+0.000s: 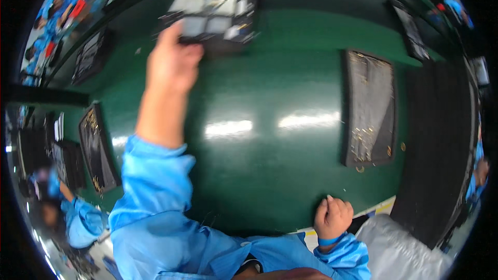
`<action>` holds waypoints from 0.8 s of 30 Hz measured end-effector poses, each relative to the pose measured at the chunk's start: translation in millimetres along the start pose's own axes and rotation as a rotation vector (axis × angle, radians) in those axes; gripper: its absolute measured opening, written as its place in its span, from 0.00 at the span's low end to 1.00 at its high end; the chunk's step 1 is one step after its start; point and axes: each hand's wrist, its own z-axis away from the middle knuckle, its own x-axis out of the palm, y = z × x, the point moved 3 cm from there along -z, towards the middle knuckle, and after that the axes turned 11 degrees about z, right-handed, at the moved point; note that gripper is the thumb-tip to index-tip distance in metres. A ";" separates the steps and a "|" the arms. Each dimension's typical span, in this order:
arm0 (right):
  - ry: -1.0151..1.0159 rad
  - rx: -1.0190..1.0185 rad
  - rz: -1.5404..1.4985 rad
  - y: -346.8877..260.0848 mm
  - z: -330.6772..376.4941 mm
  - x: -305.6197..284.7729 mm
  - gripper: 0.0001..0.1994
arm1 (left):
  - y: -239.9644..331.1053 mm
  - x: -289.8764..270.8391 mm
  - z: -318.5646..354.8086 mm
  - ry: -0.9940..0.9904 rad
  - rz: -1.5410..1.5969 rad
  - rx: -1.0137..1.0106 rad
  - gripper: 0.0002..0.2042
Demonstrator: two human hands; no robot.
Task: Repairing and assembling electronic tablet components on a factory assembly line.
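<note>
Reaching far across the green table (290, 72), the left hand (171, 59) grips the near edge of a black compartment tray (215, 5); the right hand (332, 218) rests curled, empty, at the table's near edge, beside a dark parts tray (369, 106).

A crinkled grey plastic bag (402, 251) lies at the lower right, just beside the green table's (290, 166) near edge.
</note>
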 end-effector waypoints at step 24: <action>0.213 0.134 0.035 -6.1 2.6 -9.5 0.03 | 187.6 -263.4 154.9 0.561 -1.723 0.415 0.19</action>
